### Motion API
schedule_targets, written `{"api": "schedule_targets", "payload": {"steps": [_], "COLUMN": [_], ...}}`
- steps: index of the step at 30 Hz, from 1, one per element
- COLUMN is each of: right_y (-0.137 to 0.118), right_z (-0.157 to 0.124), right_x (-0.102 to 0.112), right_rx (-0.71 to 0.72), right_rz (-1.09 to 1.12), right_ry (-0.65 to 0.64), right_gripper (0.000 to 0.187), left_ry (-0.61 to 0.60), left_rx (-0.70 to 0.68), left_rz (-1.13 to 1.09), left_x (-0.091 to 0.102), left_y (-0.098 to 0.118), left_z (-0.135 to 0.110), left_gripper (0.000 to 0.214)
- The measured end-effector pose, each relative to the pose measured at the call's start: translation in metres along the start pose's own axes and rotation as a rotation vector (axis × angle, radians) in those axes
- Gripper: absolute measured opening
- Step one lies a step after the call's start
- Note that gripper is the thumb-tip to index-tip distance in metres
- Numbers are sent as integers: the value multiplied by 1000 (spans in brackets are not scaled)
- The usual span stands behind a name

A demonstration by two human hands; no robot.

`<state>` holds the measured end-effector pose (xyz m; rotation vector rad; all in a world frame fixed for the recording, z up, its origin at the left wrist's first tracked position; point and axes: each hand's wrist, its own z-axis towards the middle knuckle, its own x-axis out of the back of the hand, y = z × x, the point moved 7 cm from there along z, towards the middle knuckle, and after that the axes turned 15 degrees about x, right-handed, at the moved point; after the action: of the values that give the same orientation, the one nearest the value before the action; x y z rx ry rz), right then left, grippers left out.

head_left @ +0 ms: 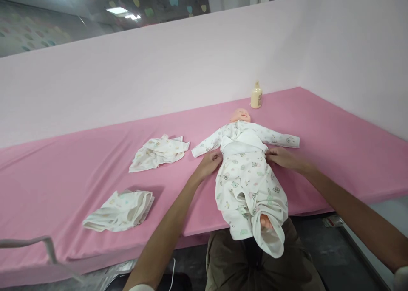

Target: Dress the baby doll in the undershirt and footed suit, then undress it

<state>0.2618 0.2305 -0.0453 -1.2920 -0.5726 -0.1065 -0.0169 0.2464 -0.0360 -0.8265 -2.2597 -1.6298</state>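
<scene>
A baby doll point(240, 115) lies on its back on the pink table, its head toward the wall. It wears a white printed long-sleeved top point(239, 131) with the sleeves spread out. White printed baby pants point(247, 176) with a plain waistband cover its lower body, and one foot shows inside a leg opening. At the waistband's left side, my left hand point(211, 161) has its fingers closed on the edge of the pants. My right hand point(282, 157) pinches the opposite side, just below the right sleeve. The fingertips of both hands are partly hidden by the cloth.
A cream pump bottle point(256, 96) stands by the wall beyond the doll's head. Two folded printed cloths, one farther point(159, 152) and one nearer point(119, 211), lie to the left on the pink-covered table point(79, 155). The pant legs hang over the front edge.
</scene>
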Motion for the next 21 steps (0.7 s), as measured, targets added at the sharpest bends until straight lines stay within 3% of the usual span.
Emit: {"api": "schedule_targets", "payload": {"steps": [2, 6, 10, 12, 16, 21], "right_y": [6, 13, 11, 11, 11, 8], "right_z": [5, 13, 27, 31, 36, 37], "right_x": [7, 16, 6, 7, 22, 26], "right_rx": [-22, -60, 17, 55, 125, 140], "right_rz": [-119, -259, -333, -415, -608, -810], "right_ry": [72, 235, 31, -40, 57, 138], "right_gripper": [20, 20, 4, 9, 8, 6], "left_ry": [-49, 34, 168, 290, 434, 425], "left_rx": [8, -103, -158, -129, -115, -71], "left_rz": [15, 121, 300, 456, 672, 624], "left_x": [-5, -11, -8, -2, 2, 0], "left_y": [0, 7, 13, 13, 16, 17], "left_z": [0, 12, 21, 23, 25, 30], "left_gripper": [33, 18, 12, 15, 20, 19]}}
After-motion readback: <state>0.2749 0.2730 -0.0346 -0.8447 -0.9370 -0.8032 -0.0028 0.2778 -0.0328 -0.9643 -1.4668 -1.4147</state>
